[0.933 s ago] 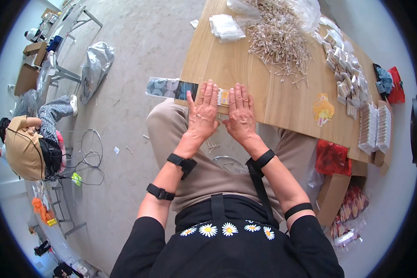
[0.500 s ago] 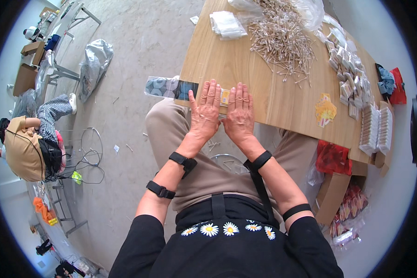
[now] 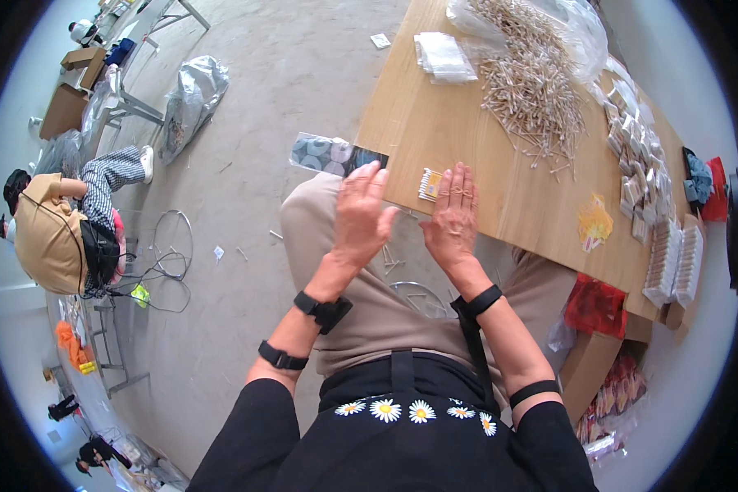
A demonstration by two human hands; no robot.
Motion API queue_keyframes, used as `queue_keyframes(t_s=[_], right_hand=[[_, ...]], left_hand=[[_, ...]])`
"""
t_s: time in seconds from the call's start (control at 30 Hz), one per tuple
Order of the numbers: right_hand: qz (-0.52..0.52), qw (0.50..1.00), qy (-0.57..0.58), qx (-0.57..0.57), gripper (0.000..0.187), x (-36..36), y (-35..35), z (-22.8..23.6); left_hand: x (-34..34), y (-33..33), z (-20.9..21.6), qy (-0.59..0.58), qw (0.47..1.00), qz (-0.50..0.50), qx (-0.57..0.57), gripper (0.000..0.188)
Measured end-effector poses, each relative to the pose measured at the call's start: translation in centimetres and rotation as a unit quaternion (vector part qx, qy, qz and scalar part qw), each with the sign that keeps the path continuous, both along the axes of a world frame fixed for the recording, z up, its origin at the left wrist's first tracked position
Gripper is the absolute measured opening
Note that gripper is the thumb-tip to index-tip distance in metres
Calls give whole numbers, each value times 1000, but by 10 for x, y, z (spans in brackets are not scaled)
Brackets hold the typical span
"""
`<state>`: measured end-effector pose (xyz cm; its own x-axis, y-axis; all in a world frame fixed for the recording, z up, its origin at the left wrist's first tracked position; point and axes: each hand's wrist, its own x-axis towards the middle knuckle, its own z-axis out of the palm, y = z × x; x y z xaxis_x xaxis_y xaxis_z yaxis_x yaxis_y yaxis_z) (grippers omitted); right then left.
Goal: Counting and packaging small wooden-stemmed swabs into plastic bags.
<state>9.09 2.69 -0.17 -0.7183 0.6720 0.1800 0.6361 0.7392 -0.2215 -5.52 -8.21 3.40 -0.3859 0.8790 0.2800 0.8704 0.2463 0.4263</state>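
Swab pack (image 3: 429, 185), one: white-tipped swabs in a row with an orange card; lying flat on the counter (image 3: 435, 123), near its front edge. Position: 11 o'clock from the middle of the right hand, 2 o'clock from the left.

Right hand (image 3: 453, 217), one: palm down, unclenched, fingers straight and close together, thumb toward 10 o'clock. Fingers overlap the pack's 3 o'clock end; the rest of the pack shows beside them.

Left hand (image 3: 359, 215), one: blurred, unclenched, fingers extended toward 1 o'clock, thumb held out toward 2. Apart from the pack. Fingertips overlap the dark end of a patterned sheet (image 3: 324, 153) at 11 o'clock, which juts past the counter's edge; contact cannot be told.

Surroundings, clock directions taken from the pack:
Clear bags (image 3: 444, 59), stacked, 12 o'clock.
Loose swabs (image 3: 533, 94), heaped, between 1 and 2 o'clock.
Filled packs (image 3: 638, 160), piled, 3 o'clock.
Orange cards (image 3: 596, 221), loose, 3 o'clock, nearer than the filled packs.
White packs (image 3: 672, 262), two upright rows, between 3 and 4 o'clock.
Red bag (image 3: 596, 303), 4 o'clock, below the counter's edge.
Seated person (image 3: 53, 234), tan top, well apart, 9 o'clock.
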Motion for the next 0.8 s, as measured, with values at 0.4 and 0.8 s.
queue_keyframes(t_s=[0.4, 0.8], right_hand=[[52, 998, -7, -24, 107, -50, -18, 6], [104, 993, -4, -46, 95, -95, -25, 11]], left_hand=[[-73, -9, -13, -80, 970, 178, 142, 35], [-104, 19, -49, -483, 851, 161, 127, 15]])
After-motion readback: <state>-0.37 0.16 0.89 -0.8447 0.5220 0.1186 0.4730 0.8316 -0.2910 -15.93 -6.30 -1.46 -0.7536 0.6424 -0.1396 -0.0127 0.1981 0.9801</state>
